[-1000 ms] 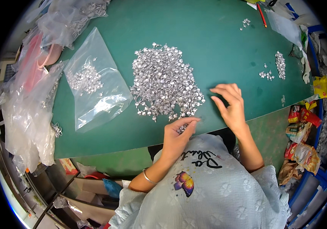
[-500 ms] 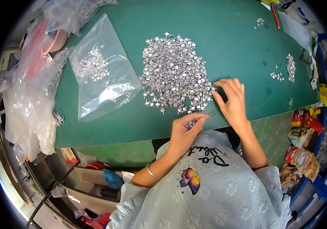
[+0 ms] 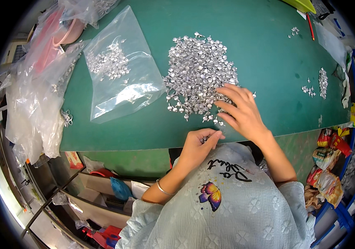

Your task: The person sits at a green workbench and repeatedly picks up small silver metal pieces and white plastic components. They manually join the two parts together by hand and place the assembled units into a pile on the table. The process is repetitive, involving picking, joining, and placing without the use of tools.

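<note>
A large heap of small silvery metal studs (image 3: 200, 70), with round heads and short stems, lies on the green table. My right hand (image 3: 245, 114) reaches onto the heap's near right side, fingers spread and bent, fingertips touching studs. At the table's near edge, my left hand (image 3: 198, 147) is curled around a small cluster of the same studs (image 3: 204, 139), seen between thumb and fingers. Left of the heap lies a clear plastic bag (image 3: 144, 85) with more studs (image 3: 113, 62) inside. One stray stud (image 3: 254, 94) sits beside my right hand.
Clear plastic bags (image 3: 32, 112) and a pink basket (image 3: 71, 33) crowd the left side. Small groups of studs (image 3: 323, 83) lie at the right, below a red pencil (image 3: 311, 27). Colourful packets (image 3: 328, 184) fill a blue-framed rack. Open drawers (image 3: 98, 207) stand below the table.
My right hand has moved left from the heap's edge onto its near right part, fingers spreading. My left hand stays closed near the table edge. The view has shifted slightly.
</note>
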Available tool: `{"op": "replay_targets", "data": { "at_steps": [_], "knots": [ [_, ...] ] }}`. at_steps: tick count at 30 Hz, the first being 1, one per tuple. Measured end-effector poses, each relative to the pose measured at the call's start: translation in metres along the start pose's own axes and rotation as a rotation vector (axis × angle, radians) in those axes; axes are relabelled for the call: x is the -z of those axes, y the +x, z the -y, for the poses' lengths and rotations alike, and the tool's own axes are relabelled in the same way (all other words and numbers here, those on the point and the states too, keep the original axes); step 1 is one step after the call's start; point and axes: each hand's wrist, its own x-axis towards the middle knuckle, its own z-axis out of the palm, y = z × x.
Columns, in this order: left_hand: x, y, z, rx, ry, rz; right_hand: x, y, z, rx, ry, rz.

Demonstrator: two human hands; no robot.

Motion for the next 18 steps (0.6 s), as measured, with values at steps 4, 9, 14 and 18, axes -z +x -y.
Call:
{"op": "replay_targets", "data": {
  "at_steps": [4, 9, 14, 18],
  "knots": [
    [0.002, -0.002, 0.004, -0.007, -0.030, 0.002, 0.006, -0.011, -0.014, -0.063, -0.053, -0.127],
    [0.003, -0.002, 0.001, -0.002, -0.090, 0.049, 0.016, -0.023, -0.032, -0.278, 0.014, -0.304],
    [0.005, -0.004, -0.008, 0.204, -0.410, 0.098, 0.026, -0.035, -0.039, -0.493, 0.120, -0.449],
    [0.009, -0.001, -0.006, 0.277, -0.839, 0.165, 0.032, -0.042, -0.037, -0.533, 0.021, -0.472]
  ]
}}
